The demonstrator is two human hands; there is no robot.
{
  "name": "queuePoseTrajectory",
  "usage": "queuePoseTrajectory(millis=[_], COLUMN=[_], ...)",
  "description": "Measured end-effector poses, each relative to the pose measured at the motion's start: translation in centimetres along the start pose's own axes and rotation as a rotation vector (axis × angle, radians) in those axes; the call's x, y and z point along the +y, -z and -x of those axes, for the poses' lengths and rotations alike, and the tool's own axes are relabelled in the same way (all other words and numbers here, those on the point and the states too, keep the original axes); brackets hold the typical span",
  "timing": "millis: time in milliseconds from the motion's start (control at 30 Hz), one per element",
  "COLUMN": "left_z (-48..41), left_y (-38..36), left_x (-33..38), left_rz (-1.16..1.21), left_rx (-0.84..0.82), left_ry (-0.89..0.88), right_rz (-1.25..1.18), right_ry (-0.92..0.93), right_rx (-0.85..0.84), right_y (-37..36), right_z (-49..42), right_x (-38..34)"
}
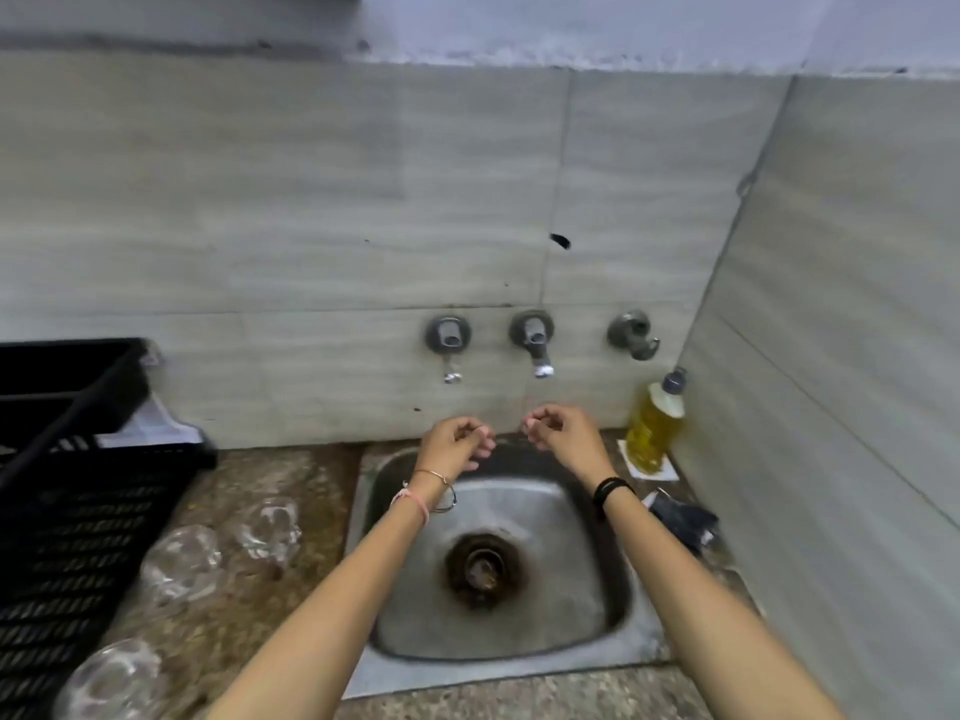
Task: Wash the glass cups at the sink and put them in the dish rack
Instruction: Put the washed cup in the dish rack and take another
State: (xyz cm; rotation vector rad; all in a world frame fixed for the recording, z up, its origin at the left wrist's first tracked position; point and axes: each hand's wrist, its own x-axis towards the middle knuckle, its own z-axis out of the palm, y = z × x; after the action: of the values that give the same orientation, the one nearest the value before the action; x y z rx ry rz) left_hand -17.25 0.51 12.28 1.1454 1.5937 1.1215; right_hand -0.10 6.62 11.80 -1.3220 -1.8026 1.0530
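Three clear glass cups [179, 563] stood or lay (blur hid which) on the speckled brown stone countertop [218, 470] at nine o'clock of the stainless-steel sink [519, 662], near the black slatted plastic dish rack [78, 511] farther out at nine o'clock. No hand touched them. Both bare hands hung over the basin's twelve o'clock edge, below the grey wall taps [535, 340]. The left hand [457, 441] and the right hand [558, 433] each had fingers curled toward the thumb and held nothing. Whether water ran could not be made out. A clear plastic bottle of yellow dish liquid [654, 423] stood at two o'clock of the sink, and a dark scouring pad or cloth [680, 517] lay at three o'clock. Judged from this layout, washing of the cups had not begun and the hands were being wetted or readied. The next move would call for the left hand to reach toward nine o'clock, close round the nearest cup and carry it under a tap, while the right fetched pad and soap.
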Motion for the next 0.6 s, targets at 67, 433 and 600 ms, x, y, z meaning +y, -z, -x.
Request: queuePoseTrajectory(millis=[67,433,600], left_z=[-0.6,-1.1,-0.7], left_y=[-3.7,-16.8,-18.2], left_x=[-0.9,-5.0,-6.6], left_rz=[0.018,0.119,0.127], left_rx=[-0.03,-0.07,-0.097], left_ry=[0.023,0.183,0.233], right_rz=[0.043,0.454,0.711], right_ry=[-0.031,-0.25,-0.268], right_rx=[0.078,0.151,-0.025], right_y=[2.6,9.8,10.2], right_z=[1.0,4.1,5.0], right_x=[3.1,16.4,19.3])
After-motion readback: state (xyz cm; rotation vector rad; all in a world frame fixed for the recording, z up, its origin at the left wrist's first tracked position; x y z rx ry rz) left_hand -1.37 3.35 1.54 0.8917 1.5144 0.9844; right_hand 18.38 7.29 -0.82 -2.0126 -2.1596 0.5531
